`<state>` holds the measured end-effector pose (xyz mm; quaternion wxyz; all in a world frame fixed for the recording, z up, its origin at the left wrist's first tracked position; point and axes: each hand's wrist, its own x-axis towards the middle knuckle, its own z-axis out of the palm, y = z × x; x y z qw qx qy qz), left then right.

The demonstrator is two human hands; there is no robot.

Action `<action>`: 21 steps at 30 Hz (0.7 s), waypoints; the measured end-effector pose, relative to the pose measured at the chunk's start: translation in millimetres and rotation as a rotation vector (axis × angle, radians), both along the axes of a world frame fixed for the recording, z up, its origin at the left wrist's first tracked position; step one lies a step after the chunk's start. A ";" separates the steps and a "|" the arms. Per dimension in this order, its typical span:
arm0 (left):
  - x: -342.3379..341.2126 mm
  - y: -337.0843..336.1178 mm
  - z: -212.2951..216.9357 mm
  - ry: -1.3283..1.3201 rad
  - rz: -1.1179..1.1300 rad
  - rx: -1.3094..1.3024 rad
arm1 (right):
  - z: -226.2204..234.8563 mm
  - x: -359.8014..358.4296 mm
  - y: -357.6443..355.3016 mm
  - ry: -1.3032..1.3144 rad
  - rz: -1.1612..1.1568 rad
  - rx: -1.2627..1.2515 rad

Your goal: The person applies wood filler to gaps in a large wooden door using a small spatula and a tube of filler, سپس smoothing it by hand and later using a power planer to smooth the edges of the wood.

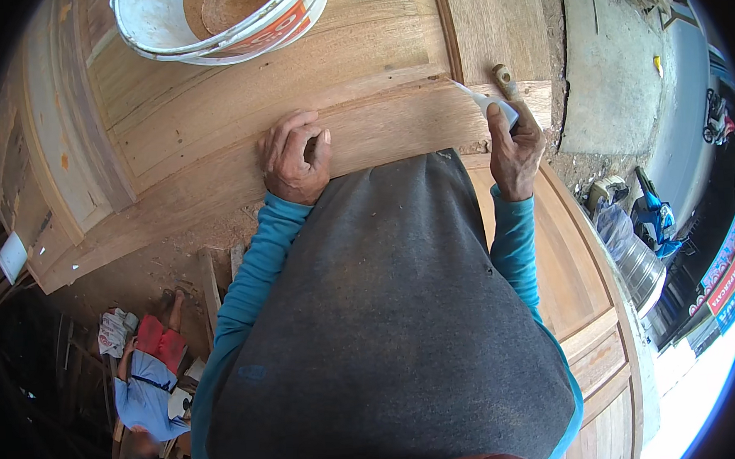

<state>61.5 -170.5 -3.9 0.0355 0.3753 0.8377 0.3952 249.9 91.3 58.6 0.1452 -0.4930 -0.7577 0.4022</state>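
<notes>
Grasping bottle (508, 112) in right hand (516, 153), resting curled, seemingly empty left hand (292, 160) on panel's (395, 116) near edge; ideally squeezing sparingly.

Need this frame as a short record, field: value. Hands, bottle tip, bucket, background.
left hand: loosely curled, resting on wooden panel
right hand: gripping small white bottle
bottle tip: narrow, pointing left at a joint in the wood; contact unclear
bucket: white, on the panel, upper left
background: person in blue shirt, lower left
</notes>
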 end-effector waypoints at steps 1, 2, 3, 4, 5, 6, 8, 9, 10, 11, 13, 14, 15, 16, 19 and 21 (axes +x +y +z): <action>-0.8 0.7 -0.3 -0.001 -0.002 0.006 | 1.5 -1.9 1.5 0.012 0.008 0.000; -1.5 1.3 -1.0 -0.001 -0.003 0.011 | 4.1 -4.3 3.1 0.024 0.016 0.000; -1.2 1.3 -1.5 -0.005 -0.006 0.016 | 5.7 -5.0 3.8 0.032 0.023 -0.002; -1.7 1.7 -0.6 -0.006 -0.010 0.016 | 5.0 -4.4 5.1 0.018 0.037 0.012; -2.4 2.3 1.0 -0.007 -0.015 0.016 | 3.4 -3.2 7.1 0.005 0.052 0.025; -2.0 1.8 2.8 -0.008 -0.020 0.014 | 3.0 -1.9 7.7 -0.009 0.066 0.036; 0.9 0.2 5.5 -0.022 -0.011 -0.005 | 4.9 -1.2 6.6 -0.010 0.078 0.032; -1.0 2.3 5.8 -0.023 -0.004 -0.005 | 6.2 -4.6 9.4 -0.004 0.087 0.040; -2.3 3.3 6.0 -0.022 -0.007 0.005 | 7.9 -7.5 11.9 -0.003 0.075 0.030; -3.0 3.7 5.9 -0.022 -0.011 0.014 | 10.3 -10.1 14.2 -0.001 0.062 0.020; -2.7 3.1 5.3 -0.035 -0.017 0.018 | 14.4 -10.3 13.3 -0.006 0.042 -0.011; -4.3 3.2 5.2 -0.040 -0.019 0.020 | 16.6 -11.9 13.1 -0.022 0.047 -0.003; -4.3 2.1 4.4 -0.046 -0.022 0.021 | 18.6 -12.7 12.1 -0.039 0.051 0.005; -3.9 1.1 2.1 -0.054 -0.015 0.030 | 19.8 -13.0 11.3 -0.056 0.056 0.012; -4.3 0.4 -2.7 -0.061 -0.006 0.048 | 15.0 -12.2 10.3 -0.058 0.066 0.022; -4.8 -0.4 -0.8 -0.047 -0.018 0.040 | 16.2 -14.2 7.6 -0.059 0.055 0.030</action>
